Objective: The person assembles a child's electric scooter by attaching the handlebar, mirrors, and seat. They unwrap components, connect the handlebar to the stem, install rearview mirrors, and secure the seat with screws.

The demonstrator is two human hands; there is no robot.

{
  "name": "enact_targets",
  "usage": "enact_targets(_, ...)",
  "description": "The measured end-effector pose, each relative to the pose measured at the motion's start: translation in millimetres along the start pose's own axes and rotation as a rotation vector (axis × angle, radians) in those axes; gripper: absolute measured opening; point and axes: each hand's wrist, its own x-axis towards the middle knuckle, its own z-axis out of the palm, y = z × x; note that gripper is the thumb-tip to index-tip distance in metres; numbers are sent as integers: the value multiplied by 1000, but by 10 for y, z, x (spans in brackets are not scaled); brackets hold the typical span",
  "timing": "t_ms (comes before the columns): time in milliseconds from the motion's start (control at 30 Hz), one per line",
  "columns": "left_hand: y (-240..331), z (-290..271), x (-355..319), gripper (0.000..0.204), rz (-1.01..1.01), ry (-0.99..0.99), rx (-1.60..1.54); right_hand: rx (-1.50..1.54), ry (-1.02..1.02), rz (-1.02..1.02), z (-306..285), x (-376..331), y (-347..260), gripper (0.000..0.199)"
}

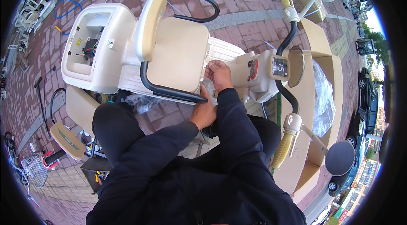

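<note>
A beige seat (178,51) with black armrests is fitted on a cream electric scooter, and its front edge carries small hinge-like fittings (202,72). My right hand (220,75) is closed in a pinch beside that edge; whatever its fingertips hold is too small to make out. Lower down, my left hand (205,112) reaches up at the seat's front corner, close by the end of the near armrest (178,94). One of its fingers stretches along the edge, while the others are mostly hidden.
Handlebars (292,72) with mirrors (340,158) rise on the right, before an opened cardboard box (324,55). A cream rear compartment (99,47) with wiring stands left. Near my left knee are a tan backrest-like pad (68,141) and a black tool box (95,173). Blue hose (80,2) crosses the paving.
</note>
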Motion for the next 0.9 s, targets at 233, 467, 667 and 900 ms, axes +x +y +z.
enact_targets(233, -40, 47, 19, 108, 38, 9, -114, -80, -35, -62, 4, 17, -56, 21)
enact_targets(467, -46, 69, 12, 106, 55, 19, -118, -129, -41, -94, 13, 5, -84, 21)
enact_targets(667, -40, 53, 15, 105, 55, 35, -121, -110, -44, -40, -3, 35, -74, 16)
enact_targets(900, 1, 13, 7, 104, 57, 74, -187, -274, -105, -4, -17, 69, -223, 17)
